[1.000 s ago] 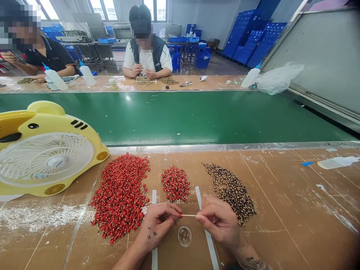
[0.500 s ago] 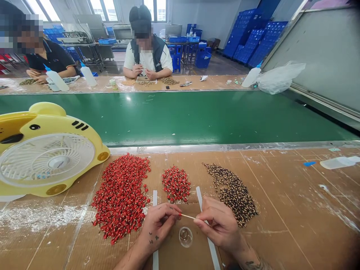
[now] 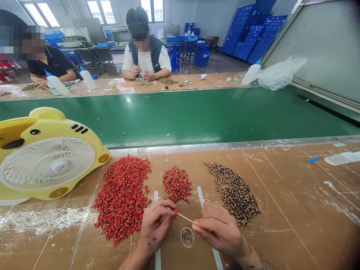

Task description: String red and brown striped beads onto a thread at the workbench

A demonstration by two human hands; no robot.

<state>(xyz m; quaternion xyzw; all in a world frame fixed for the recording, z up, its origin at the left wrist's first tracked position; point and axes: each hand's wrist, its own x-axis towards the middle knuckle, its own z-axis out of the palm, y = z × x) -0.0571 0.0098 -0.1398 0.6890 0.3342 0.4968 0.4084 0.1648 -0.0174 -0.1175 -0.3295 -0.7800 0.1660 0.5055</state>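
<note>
Between the fingertips of my left hand (image 3: 158, 221) is a small red piece (image 3: 176, 212), partly hidden by the fingers. My right hand (image 3: 218, 228) pinches a thin wooden stick (image 3: 185, 217), whose far end reaches the red piece. Just below the stick, a small clear round cup (image 3: 187, 237) stands on a brown cardboard mat (image 3: 180, 258) edged with white strips. A large pile of red pieces (image 3: 123, 195) lies left of my left hand. Beyond the hands is a smaller red pile (image 3: 177, 183), and a pile of black and tan pieces (image 3: 239, 197) lies beyond my right hand.
A yellow animal-shaped fan (image 3: 53, 157) stands at left. A green conveyor belt (image 3: 180, 116) crosses behind the table. Across it, a person (image 3: 146, 56) and another person (image 3: 53, 63) work near white bottles (image 3: 88, 78). A plastic bag (image 3: 281, 73) lies at far right.
My left hand and the red piece have moved slightly left, so more of the stick shows between my hands. The stick slants more steeply. The whole view has shifted a little.
</note>
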